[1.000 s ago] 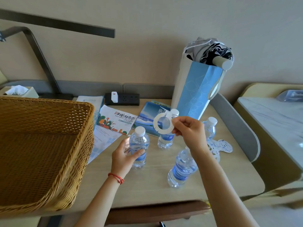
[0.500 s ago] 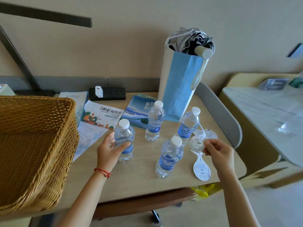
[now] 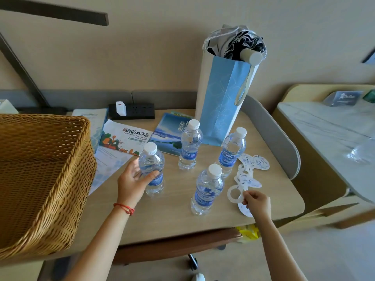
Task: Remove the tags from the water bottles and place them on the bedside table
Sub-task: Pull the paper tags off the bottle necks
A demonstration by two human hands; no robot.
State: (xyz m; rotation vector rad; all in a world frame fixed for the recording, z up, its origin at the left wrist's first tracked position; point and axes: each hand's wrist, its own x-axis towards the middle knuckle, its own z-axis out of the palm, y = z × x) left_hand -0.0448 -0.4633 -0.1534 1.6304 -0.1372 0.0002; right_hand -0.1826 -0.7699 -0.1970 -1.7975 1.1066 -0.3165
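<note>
Lowered further onto the table (image 3: 178,216) is the loose tag (image 3: 235,194), pinched by the right hand (image 3: 257,201) and set beside the other tags (image 3: 251,165) so they are kept together. The left bottle (image 3: 152,169), 1 of 4 now bare-necked, is gripped by the left hand (image 3: 132,177), likely for steadiness.

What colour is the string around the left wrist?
The string is red; the head view shows it best.
</note>
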